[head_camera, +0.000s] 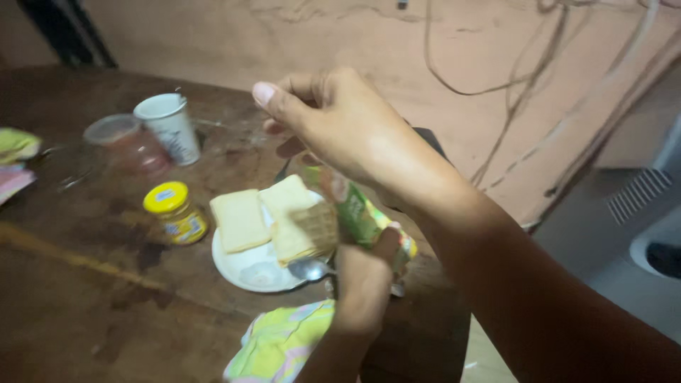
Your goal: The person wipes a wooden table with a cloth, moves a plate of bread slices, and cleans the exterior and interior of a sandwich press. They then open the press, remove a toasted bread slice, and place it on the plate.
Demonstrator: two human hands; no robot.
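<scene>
A: Looking down from the head camera, what is nearest?

B: Nearest is a yellow-green flowered cloth (280, 347), at the near edge of the wooden table (85, 298), just in front of the white plate (245, 268). Above the cloth is the left hand (365, 280). Its fingers are closed around the lower end of a green snack packet (358, 213), so it grips the packet from below.

A: And the other hand?

B: The right hand (333, 120) is over the top end of the same packet, above the far right side of the plate. Thumb and fingers are drawn together, as if pinching the top of the packet, but the exact contact is hidden, so I cannot tell for sure.

A: Where is the packet?

B: It is held in the air, tilted, over the right edge of the plate. A brown wafer (317, 225) shows at its left side.

A: What is on the plate?

B: Two pale bread slices (241, 220) lie side by side, and a metal spoon (308, 269) lies at the near right rim.

A: And further away?

B: Just left of the plate stands a small jar with a yellow lid (174, 211). Beyond the plate, to the far left, are a white cup (170, 128) and, beside it, a clear plastic tub (128, 145).
</scene>
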